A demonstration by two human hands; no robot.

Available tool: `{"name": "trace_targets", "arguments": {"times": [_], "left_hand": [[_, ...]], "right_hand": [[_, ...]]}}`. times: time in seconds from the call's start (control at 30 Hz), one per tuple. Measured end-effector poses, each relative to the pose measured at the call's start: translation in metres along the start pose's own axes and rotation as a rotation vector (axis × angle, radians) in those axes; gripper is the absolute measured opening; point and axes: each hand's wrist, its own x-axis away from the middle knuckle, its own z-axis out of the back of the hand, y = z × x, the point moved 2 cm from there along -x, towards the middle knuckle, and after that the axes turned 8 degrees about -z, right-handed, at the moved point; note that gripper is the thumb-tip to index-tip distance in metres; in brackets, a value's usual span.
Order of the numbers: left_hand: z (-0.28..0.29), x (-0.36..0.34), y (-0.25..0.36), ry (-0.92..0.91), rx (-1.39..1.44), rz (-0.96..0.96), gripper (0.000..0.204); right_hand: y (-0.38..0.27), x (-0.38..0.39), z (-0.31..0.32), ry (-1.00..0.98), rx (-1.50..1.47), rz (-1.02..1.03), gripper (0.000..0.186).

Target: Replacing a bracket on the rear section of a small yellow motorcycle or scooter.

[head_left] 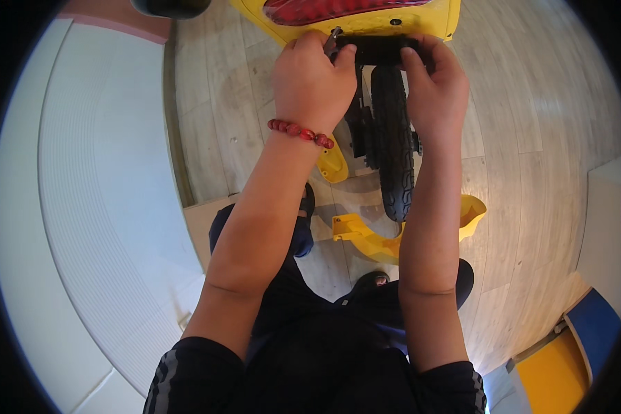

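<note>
Both my hands reach to the rear of a yellow scooter body [366, 26] with a red tail light [338, 8]. My left hand [314, 83], with a red bead bracelet [300, 131] at its wrist, is closed on the left end of a black rectangular part [378, 50] just under the tail. A small metal piece [332, 40] shows by its fingers; whether it is held or fixed, I cannot tell. Thumb and fingers of my right hand [436, 83] grip the part's right end. Below it hangs the black rear tyre [391, 138].
A yellow curved panel [369, 241] lies on the wood-look floor [517, 159] between my feet and the tyre. Another yellow piece [332, 165] is left of the wheel. A long white ribbed surface [103, 152] runs along the left. Blue and yellow furniture [555, 372] stands lower right.
</note>
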Motion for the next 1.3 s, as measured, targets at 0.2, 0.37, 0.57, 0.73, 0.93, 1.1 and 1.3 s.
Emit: {"name": "trace_targets", "arguments": {"times": [0.2, 0.37, 0.57, 0.73, 0.93, 1.1, 1.3], "left_hand": [[-0.009, 0.011, 0.0, 0.102, -0.095, -0.196, 0.022], [0.001, 0.027, 0.009, -0.056, 0.042, -0.254, 0.023], [0.0, 0.046, 0.026, -0.282, 0.494, -0.163, 0.028], [-0.014, 0.056, 0.038, -0.48, 0.278, -0.407, 0.024], [-0.029, 0.07, 0.055, -0.579, 0.481, -0.24, 0.018], [-0.03, 0.083, 0.068, -0.509, 0.525, -0.331, 0.015], [-0.037, 0.093, 0.076, -0.669, 0.618, -0.206, 0.015]], "right_hand": [[0.002, 0.012, 0.006, 0.011, -0.001, -0.076, 0.02], [0.004, 0.039, 0.033, 0.019, -0.078, -0.207, 0.019], [0.007, 0.065, 0.079, -0.121, -0.278, -0.488, 0.018], [0.021, 0.071, 0.11, -0.23, -0.204, -0.441, 0.02], [0.02, 0.052, 0.146, -0.381, -0.07, -0.294, 0.022], [-0.012, 0.052, 0.162, -0.569, 0.058, -0.333, 0.018], [-0.009, 0.057, 0.178, -0.624, 0.377, -0.288, 0.016]]}}
